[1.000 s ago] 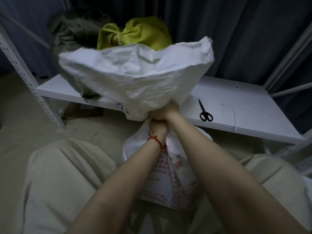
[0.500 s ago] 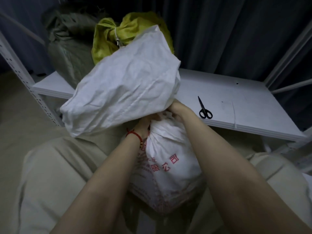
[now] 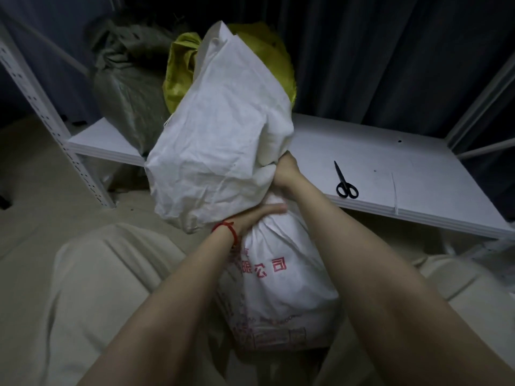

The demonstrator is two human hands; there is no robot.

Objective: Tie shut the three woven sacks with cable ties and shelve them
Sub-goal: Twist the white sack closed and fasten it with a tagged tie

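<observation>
A white woven sack (image 3: 281, 291) with red print stands between my knees, its loose top bunched and flopped over to the left. My right hand (image 3: 284, 169) grips the gathered neck from the right. My left hand (image 3: 262, 215), with a red string at the wrist, lies with straight fingers across the neck just below the flopped top. On the shelf (image 3: 418, 174) behind stand a yellow sack (image 3: 181, 76) and a grey-green sack (image 3: 128, 87), both partly hidden by the white one. A white cable tie (image 3: 394, 195) lies near the shelf's front edge.
Black scissors (image 3: 345, 183) lie on the white shelf right of my hands. A perforated white upright (image 3: 50, 129) stands at the left, another frame post at the right. Dark curtains hang behind. Beige floor lies to the left.
The sack's loose top has folded from an open spread into a narrower bundle leaning left. My left hand has shifted from gripping the neck to lying flat across it.
</observation>
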